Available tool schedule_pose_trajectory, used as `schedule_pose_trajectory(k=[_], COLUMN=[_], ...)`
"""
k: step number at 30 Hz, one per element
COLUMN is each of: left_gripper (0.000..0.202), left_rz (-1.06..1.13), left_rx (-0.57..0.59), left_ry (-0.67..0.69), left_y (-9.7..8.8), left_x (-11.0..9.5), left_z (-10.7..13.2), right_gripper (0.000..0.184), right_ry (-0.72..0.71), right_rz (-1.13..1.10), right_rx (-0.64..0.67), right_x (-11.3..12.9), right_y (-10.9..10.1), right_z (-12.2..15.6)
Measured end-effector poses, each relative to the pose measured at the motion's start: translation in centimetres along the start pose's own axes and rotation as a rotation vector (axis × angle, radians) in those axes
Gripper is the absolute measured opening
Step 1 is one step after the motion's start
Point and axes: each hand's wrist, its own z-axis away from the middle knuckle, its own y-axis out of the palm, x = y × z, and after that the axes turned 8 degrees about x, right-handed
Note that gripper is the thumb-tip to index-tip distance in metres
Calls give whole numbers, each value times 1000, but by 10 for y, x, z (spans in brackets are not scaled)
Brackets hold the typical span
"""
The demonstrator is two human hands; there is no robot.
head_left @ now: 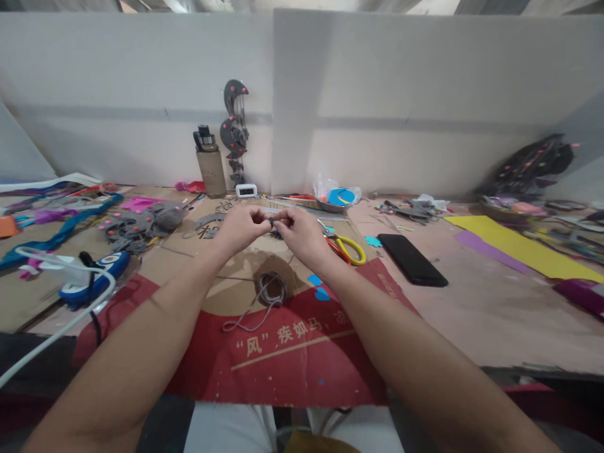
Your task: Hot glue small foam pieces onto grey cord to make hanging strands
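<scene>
My left hand (243,228) and my right hand (301,234) meet over the cardboard, fingertips pinched on a small dark grey piece (272,222). Its exact kind is too small to make out, and the fingers partly cover it. Below them lies a coil of grey cord (272,289), with a loose loop trailing to the left. Scissors with yellow handles (353,250) rest just right of my right hand, beside an orange handle. Small blue paper pieces (322,294) lie near my right forearm. Under everything is a red and brown cardboard sheet (292,371) with printed characters.
Right of the cardboard lies a black phone (413,260), then a yellow sheet (523,245). A bottle (212,167) and small clock (246,190) stand by the wall. Grey felt pieces (141,226) and a blue power strip (94,280) with white cable are at left.
</scene>
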Motion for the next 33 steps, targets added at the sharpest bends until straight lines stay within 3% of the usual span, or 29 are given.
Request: schedule_pose_trajectory(k=[4,9,13,17,21,26,31,33], left_gripper=[20,24,22,15,12,10,10,8], left_rz=[31,269,367,314,157,-88,-7,129], left_rx=[69,229,225,187,78,-221,-522,-584], left_ry=[20,-26,-55,-40,-7,-50,-200,-235], left_y=[-1,-10,-13,-8,-5,-16,-35,-40], left_x=[-2,-5,-8,-5,1,14,49,63], left_z=[1,3,5,5,1,-4,-10,-13], right_gripper=[9,10,12,12,15,17,24,28], right_ry=[40,97,113,131,127,116,202,169], right_rz=[36,28,22,16,-28,-142,-439,-560], right_rx=[15,58,102,124,97,188,279,276], right_x=[0,0,0,0,0,4,17,26], right_y=[-2,-5,-7,-5,-1,-3,-13,-18], right_z=[-1,0,0,-1,-1,0,0,3])
